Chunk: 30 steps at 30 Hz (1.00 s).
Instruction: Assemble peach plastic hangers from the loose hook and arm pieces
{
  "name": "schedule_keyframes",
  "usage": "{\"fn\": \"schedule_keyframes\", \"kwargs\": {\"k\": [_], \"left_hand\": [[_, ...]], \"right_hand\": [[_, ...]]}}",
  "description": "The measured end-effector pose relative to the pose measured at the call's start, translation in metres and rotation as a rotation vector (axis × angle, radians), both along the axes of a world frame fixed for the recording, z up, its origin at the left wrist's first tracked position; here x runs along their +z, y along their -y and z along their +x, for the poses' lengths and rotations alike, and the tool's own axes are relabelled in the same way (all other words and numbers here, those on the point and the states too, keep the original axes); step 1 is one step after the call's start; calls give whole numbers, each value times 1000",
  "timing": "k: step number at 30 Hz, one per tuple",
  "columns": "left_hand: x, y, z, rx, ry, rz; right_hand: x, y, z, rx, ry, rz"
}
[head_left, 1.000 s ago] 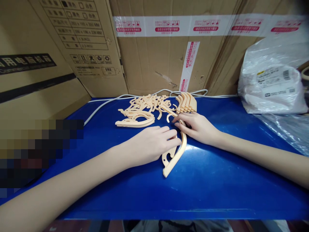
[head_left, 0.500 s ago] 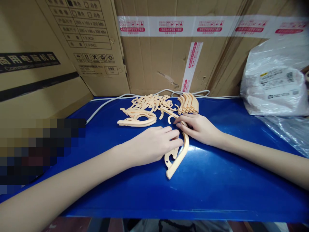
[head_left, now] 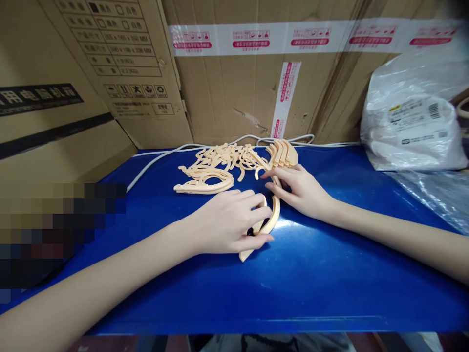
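Note:
A cream plastic folding hanger (head_left: 274, 215) lies on the blue table, its curved near arm bending toward me. My left hand (head_left: 234, 222) is closed over that near arm, thumb on one side and fingers on the other, covering part of it. Around the hanger's far part, close to its hook, my right hand (head_left: 302, 190) is closed with thumb and fingertips. Beyond my hands lies a heap of loose cream hanger parts and hooks (head_left: 220, 159). Curved hanger arms (head_left: 205, 187) rest at the heap's near left, and a neat row of nested arms (head_left: 285, 154) stands behind my right hand.
Cardboard boxes (head_left: 234, 93) wall off the back and left of the blue table (head_left: 311, 283). A white cable (head_left: 154, 155) runs along the back edge. At the right sits a clear plastic bag (head_left: 414, 122) with a label. A blurred patch covers the left edge.
My left hand has spread its thumb toward me and taken hold lower on the hanger's near arm. That arm has swung slightly left. The right hand stays at the far part.

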<state>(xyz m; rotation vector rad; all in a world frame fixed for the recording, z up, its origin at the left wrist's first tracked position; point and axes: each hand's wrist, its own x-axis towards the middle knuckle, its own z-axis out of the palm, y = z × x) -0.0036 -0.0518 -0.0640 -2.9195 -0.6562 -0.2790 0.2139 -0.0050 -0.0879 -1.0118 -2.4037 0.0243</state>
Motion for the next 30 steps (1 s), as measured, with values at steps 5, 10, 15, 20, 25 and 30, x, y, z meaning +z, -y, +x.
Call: {"fn": "schedule_keyframes", "kwargs": {"k": [5,10,15,20,25,30], "left_hand": [[1,0,-1,12,37,4],[3,-1,-1,26,52,-3],[2,-3,-2,27,30,20],[1,-3,-1,38,7,42],[1,-4,-2,24,51,95],[1,-3,-1,-10,72,90]], "right_hand": [[-1,-1,1,-23,-13,62],[0,-1,1,-45,-21,50],[-1,-2,3,-44,-27,58],[-1,-1,2,6,-11,60],[2,2,1,134,-22,55],[5,5,0,335,-10,-16]]}}
